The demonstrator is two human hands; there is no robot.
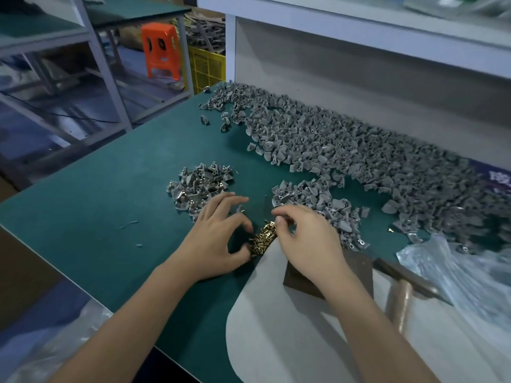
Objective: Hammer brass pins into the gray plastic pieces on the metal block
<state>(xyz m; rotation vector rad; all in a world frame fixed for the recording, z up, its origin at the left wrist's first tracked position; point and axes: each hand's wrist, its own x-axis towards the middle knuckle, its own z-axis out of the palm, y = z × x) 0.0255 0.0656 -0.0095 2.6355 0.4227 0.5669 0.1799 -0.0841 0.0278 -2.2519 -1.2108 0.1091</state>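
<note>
Down at the front of the table (116, 189), both your hands are working the pins (262, 239), a little brass heap sitting just left of the block (356, 268). Your left hand (218, 233) is spread out with loosely bent fingers, tips touching the heap, not gripping anything as far as I can see. Your right hand (307, 239) has thumb and forefinger pinched together over the pins, probably on one, though it's too small to be sure.

Progress-wise, the small pile (197, 186) on the left looks like finished pieces, you can see metal glinting in them. The big pile (345, 150) along the back is plain gray, so most of the job is still ahead, I'd say. Your hammer (401, 297) is lying idle on the right, and no piece shows on the block yet.
</note>
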